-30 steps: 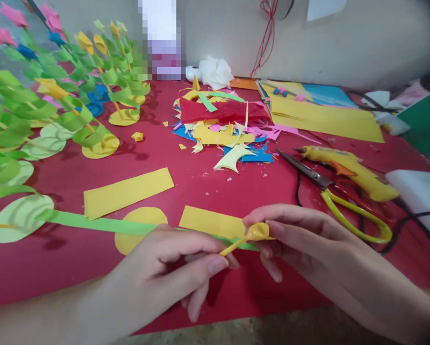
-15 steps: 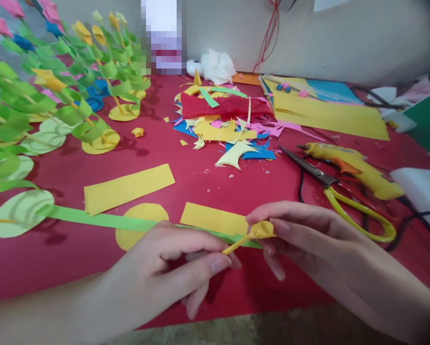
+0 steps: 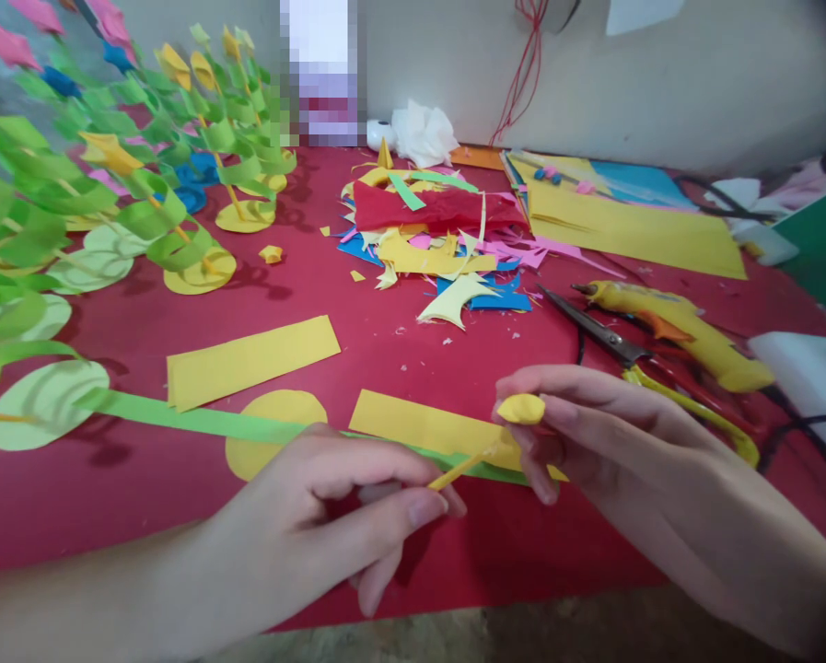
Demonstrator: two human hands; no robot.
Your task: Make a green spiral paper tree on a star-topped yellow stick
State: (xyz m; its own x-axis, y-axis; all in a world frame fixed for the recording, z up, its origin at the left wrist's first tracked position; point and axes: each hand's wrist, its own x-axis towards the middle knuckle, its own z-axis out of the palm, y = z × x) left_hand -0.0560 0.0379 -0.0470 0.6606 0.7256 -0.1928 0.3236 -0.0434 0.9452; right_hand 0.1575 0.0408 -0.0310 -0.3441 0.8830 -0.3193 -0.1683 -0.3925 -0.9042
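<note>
My left hand point(image 3: 336, 516) pinches a thin yellow stick point(image 3: 458, 471) between thumb and fingers, its tip pointing up to the right. My right hand point(image 3: 592, 433) pinches a small rolled yellow paper bud point(image 3: 521, 408) just above and to the right of the stick's tip, apart from it. Under both hands lie a long green paper strip point(image 3: 198, 420), a yellow paper circle point(image 3: 274, 433) and a yellow paper rectangle point(image 3: 426, 425) on the red table cover point(image 3: 385, 350).
Finished paper flowers with green curled leaves point(image 3: 109, 203) crowd the left. A heap of paper scraps point(image 3: 433, 230) sits in the middle. Scissors point(image 3: 634, 359) and a yellow glue gun point(image 3: 675, 322) lie right. Another yellow strip point(image 3: 253, 359) and yellow sheets point(image 3: 626, 221) lie beyond.
My right hand has lifted the yellow bud up and right, off the stick's tip. The left hand has kept still with the stick.
</note>
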